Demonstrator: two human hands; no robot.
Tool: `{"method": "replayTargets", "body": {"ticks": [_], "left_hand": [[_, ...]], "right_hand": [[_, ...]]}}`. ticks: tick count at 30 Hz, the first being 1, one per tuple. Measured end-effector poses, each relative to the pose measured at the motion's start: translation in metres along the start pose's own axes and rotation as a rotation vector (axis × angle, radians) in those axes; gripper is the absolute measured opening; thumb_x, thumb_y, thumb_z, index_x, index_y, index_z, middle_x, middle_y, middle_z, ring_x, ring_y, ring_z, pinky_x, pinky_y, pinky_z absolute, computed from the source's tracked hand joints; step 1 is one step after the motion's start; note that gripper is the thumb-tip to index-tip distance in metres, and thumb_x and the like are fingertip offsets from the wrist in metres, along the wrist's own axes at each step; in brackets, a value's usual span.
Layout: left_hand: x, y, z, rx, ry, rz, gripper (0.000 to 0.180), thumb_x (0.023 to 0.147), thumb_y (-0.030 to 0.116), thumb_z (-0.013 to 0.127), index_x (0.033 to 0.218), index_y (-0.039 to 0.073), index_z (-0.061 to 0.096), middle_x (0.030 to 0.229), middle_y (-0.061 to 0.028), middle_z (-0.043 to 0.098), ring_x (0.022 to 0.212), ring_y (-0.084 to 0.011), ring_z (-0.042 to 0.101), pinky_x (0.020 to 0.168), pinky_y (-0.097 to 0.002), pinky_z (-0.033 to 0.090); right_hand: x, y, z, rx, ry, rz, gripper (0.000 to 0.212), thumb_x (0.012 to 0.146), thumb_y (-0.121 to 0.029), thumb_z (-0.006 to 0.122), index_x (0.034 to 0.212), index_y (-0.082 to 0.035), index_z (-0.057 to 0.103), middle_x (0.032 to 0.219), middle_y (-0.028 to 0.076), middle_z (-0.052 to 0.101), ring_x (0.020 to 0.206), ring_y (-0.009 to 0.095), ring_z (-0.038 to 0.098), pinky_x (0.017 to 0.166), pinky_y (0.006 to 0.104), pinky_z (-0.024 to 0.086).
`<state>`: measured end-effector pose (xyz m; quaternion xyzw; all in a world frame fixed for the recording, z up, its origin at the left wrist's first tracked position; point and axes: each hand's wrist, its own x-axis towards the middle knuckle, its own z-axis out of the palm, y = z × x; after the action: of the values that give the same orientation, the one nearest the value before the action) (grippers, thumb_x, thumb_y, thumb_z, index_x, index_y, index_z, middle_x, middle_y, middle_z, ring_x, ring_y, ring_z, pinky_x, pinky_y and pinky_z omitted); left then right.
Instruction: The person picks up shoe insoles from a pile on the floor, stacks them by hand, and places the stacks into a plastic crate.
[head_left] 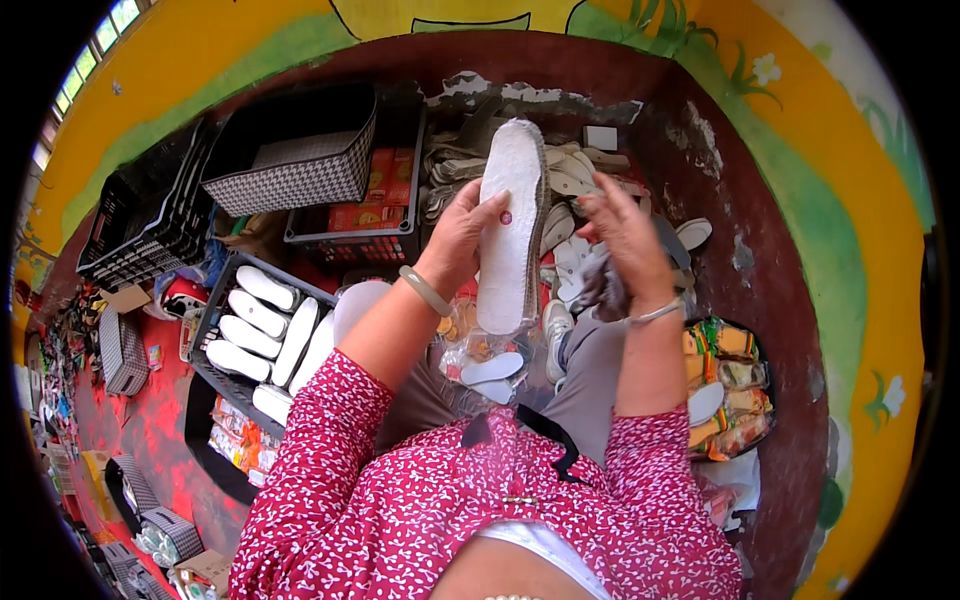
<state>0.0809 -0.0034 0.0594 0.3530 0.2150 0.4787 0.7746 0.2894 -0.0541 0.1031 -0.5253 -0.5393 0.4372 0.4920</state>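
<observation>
My left hand (457,237) grips a thick white shoe insole (513,270) upright by its left edge. The insole has a fuzzy face, a small round purple mark and a grey layered edge; whether it is one piece or several together I cannot tell. To its right, my right hand (635,240) is raised apart from it, slightly blurred, with fingers spread and nothing seen in them. A crumpled grey cloth-like thing (603,287) shows just below that hand. Beyond both hands lies a heap of loose insoles (572,172) against the wall.
On my left stands a dark crate (217,300) of white insoles. Behind it are a houndstooth basket (290,180), a black crate with red boxes (352,240) and stacked black crates (140,225). On my right is a container of wrapped packets (735,375).
</observation>
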Motion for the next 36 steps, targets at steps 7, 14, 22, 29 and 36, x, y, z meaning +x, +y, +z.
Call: {"method": "replayTargets", "body": {"ticks": [7,14,22,29,36], "left_hand": [[0.013,-0.043,-0.042,0.056,0.059,-0.007,0.034,0.087,0.014,0.059,0.117,0.006,0.046,0.09,-0.0012,0.056,0.075,-0.0089,0.054,0.067,-0.0253,0.05],[0.016,-0.058,-0.039,0.286,0.064,0.039,0.042,0.089,0.015,0.058,0.126,0.006,0.038,0.097,-0.0005,0.053,0.079,-0.0073,0.048,0.072,-0.0233,0.045],[0.021,-0.059,-0.038,0.448,0.027,0.152,0.049,0.092,0.012,0.052,0.135,0.006,0.028,0.105,-0.003,0.052,0.082,-0.0088,0.048,0.075,-0.0226,0.044],[0.017,-0.041,-0.034,0.311,-0.067,0.19,0.043,0.091,0.012,0.054,0.129,0.006,0.036,0.11,-0.002,0.051,0.092,-0.0085,0.05,0.078,-0.0226,0.044],[0.019,-0.042,-0.036,0.219,-0.004,0.045,0.043,0.09,0.019,0.057,0.127,0.006,0.039,0.11,-0.0025,0.053,0.097,-0.0096,0.052,0.081,-0.0239,0.045]], "right_hand": [[0.013,0.056,0.06,-0.7,0.107,-0.188,0.069,0.09,-0.038,0.049,0.14,0.001,0.019,0.112,0.029,0.054,0.098,0.043,0.055,0.081,0.0444,0.046],[0.03,0.084,0.063,-0.782,0.097,0.002,0.064,0.094,-0.041,0.039,0.138,0.001,0.023,0.09,0.03,0.06,0.081,0.044,0.059,0.07,0.0473,0.046],[0.03,0.085,0.061,-0.377,0.158,-0.162,0.053,0.089,-0.028,0.056,0.131,-0.003,0.034,0.095,0.022,0.063,0.086,0.033,0.062,0.074,0.038,0.049],[0.028,0.084,0.053,0.172,0.046,-0.134,0.05,0.087,-0.026,0.063,0.126,0.0,0.046,0.103,0.006,0.064,0.094,0.009,0.054,0.083,0.0218,0.043],[0.028,0.081,0.049,0.255,0.086,-0.045,0.04,0.086,-0.021,0.064,0.117,0.004,0.057,0.1,0.003,0.063,0.088,0.007,0.053,0.079,0.0205,0.043]]}}
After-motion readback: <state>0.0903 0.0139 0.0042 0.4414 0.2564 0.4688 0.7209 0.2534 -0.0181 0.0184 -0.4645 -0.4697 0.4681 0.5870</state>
